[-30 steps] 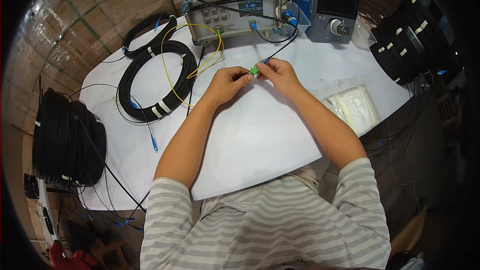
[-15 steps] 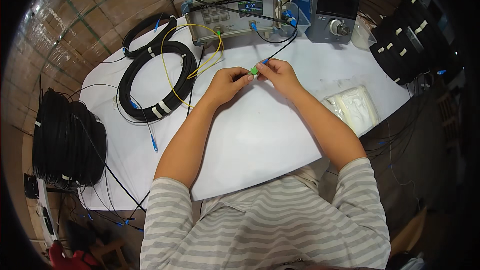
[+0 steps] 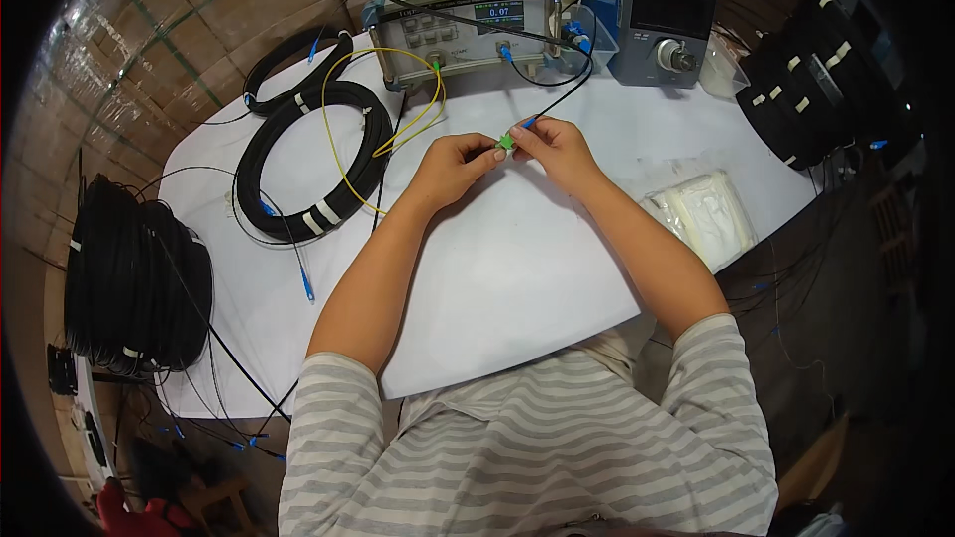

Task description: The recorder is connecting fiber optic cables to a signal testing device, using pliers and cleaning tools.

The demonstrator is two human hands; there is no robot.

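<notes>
White-covered desk [image 3: 517, 268] w/ test gear along the far edge, brown carton walls behind. Both hands meet near the desk's middle-back: left hand [image 3: 453, 167] and right hand [image 3: 555, 147] each pinch a small green connector [image 3: 506, 143] between thumb & fingertips, so both grips are closed on it, one from each side. Connector sits just above the desk surface, in front of the grey meter. A thin black cable w/ blue plug [image 3: 530, 122] runs from the right hand's side up toward the gear.

Grey bench meter [image 3: 460, 28] at back centre, its display lit; yellow fibre lead [image 3: 343, 154] w/ green end plugged into its front, looping left & down over the black cable coil [image 3: 313, 159]. 2nd smaller black coil [image 3: 295, 68] behind that. Blue-grey box unit w/ dark screen [image 3: 665, 12] to the meter's right. Clear bag of white wipes [image 3: 702, 211] lies on the desk near the right forearm. Big black cable bundle [image 3: 134, 283] off the desk's left edge; more tied black coils [image 3: 821, 80] at far right. Loose blue-tipped lead [image 3: 306, 285] lies left of the left forearm. Person wears grey-striped tee.
</notes>
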